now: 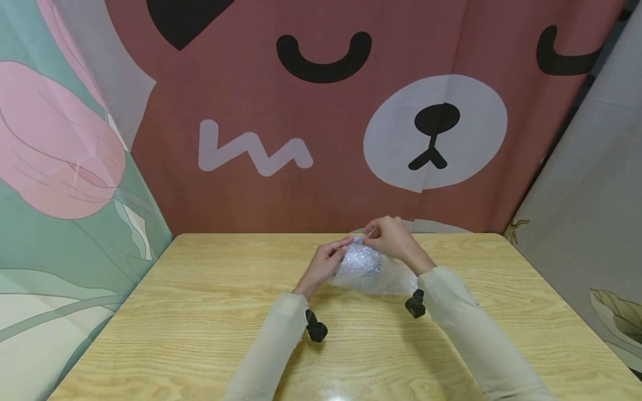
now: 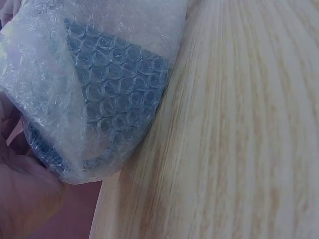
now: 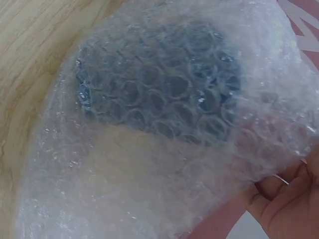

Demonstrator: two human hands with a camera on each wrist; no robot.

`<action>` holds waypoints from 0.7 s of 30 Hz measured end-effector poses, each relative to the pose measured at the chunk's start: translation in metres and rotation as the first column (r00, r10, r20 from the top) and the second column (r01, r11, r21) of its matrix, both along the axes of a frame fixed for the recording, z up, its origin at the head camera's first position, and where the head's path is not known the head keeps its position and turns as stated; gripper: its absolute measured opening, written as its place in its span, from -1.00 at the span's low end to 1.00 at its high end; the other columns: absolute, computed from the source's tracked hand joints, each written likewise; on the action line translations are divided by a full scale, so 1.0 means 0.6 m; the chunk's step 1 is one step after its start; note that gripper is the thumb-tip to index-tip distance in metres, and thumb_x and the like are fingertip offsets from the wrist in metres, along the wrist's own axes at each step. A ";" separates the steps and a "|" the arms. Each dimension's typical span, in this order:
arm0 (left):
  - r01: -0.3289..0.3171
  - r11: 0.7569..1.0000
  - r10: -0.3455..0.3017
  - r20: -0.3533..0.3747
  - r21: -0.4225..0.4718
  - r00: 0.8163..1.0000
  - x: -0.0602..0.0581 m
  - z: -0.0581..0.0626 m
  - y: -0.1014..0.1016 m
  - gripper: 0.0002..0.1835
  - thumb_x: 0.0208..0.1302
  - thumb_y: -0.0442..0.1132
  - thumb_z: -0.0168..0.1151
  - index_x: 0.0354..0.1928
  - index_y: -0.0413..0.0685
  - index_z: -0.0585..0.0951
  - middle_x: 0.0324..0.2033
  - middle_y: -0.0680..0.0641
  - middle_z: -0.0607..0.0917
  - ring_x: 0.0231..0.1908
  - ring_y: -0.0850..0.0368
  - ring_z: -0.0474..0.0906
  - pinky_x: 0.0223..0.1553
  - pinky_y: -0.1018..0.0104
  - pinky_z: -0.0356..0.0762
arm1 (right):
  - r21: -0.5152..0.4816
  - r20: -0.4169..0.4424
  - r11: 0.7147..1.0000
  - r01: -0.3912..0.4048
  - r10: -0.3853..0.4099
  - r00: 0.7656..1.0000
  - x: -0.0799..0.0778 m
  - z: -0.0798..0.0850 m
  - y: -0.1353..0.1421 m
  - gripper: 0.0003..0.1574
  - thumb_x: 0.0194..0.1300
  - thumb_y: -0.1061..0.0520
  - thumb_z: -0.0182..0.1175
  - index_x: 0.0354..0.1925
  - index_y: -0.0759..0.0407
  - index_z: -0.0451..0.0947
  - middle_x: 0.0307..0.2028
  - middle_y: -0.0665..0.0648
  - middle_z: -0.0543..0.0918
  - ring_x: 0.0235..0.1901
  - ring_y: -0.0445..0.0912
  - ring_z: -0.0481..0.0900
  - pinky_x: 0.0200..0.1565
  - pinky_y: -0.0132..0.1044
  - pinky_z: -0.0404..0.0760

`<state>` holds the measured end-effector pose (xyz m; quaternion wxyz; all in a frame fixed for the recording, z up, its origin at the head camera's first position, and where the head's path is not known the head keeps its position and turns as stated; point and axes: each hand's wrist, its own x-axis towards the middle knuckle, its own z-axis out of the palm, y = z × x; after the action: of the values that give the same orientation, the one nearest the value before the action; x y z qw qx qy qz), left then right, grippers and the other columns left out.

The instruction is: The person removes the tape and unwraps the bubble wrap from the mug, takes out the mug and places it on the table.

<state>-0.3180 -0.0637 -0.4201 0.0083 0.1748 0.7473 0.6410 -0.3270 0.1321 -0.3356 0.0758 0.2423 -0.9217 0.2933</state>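
Observation:
A sheet of clear bubble wrap (image 1: pixel 373 277) is folded around a dark blue-grey block-like object (image 3: pixel 164 87), seen blurred through the bubbles in both wrist views. At its left side, my left hand (image 1: pixel 323 264) holds the wrapped bundle between thumb and fingers. My right hand (image 1: pixel 393 239) pinches the wrap's upper edge with thumb and fingertips. A loose part of the sheet hangs down toward the right wrist. What exactly the wrapped thing is, I cannot tell.
The wood-grain table (image 1: pixel 215 328) extends under both arms, and the bundle is near its far edge. A curtain (image 1: pixel 331 195) with a bear print hangs right behind that edge. Small black wrist cameras (image 1: pixel 316 328) stick out below both cuffs.

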 end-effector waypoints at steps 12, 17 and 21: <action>0.009 1.000 -0.009 -0.021 -0.013 1.000 0.033 0.042 -0.001 -0.63 0.50 -0.34 -0.03 0.26 -0.23 0.49 0.25 -0.16 0.47 -0.23 0.28 0.52 -0.13 0.41 0.44 | -0.037 -0.029 0.999 -0.006 0.005 1.000 0.000 -0.012 -0.001 -0.83 0.21 0.24 0.33 -0.20 0.27 0.73 -0.33 0.16 0.73 -0.44 -0.12 0.67 -0.42 -0.22 0.64; 0.012 1.000 -0.012 -0.045 0.005 0.999 0.024 0.033 0.000 -0.64 0.49 -0.35 -0.02 0.25 -0.27 0.50 0.25 -0.19 0.47 0.29 0.03 0.31 0.25 0.19 0.26 | -0.042 -0.073 0.999 -0.027 0.024 0.997 0.000 -0.017 0.002 -0.83 0.24 0.28 0.30 -0.19 0.28 0.74 -0.31 0.17 0.73 -0.45 -0.14 0.64 -0.41 -0.22 0.62; 0.004 1.000 -0.003 -0.024 0.023 1.000 0.004 0.006 0.001 -0.64 0.50 -0.27 0.00 0.25 -0.13 0.53 0.26 -0.09 0.47 0.30 0.05 0.29 0.27 0.11 0.24 | -0.045 -0.102 0.999 -0.030 0.025 0.995 -0.001 -0.022 0.004 -0.83 0.24 0.28 0.29 -0.19 0.28 0.74 -0.31 0.16 0.74 -0.41 -0.11 0.65 -0.36 -0.20 0.64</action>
<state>-0.3154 -0.0629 -0.4163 -0.0018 0.1839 0.7395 0.6475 -0.3275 0.1344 -0.3488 0.1239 0.2675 -0.9062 0.3030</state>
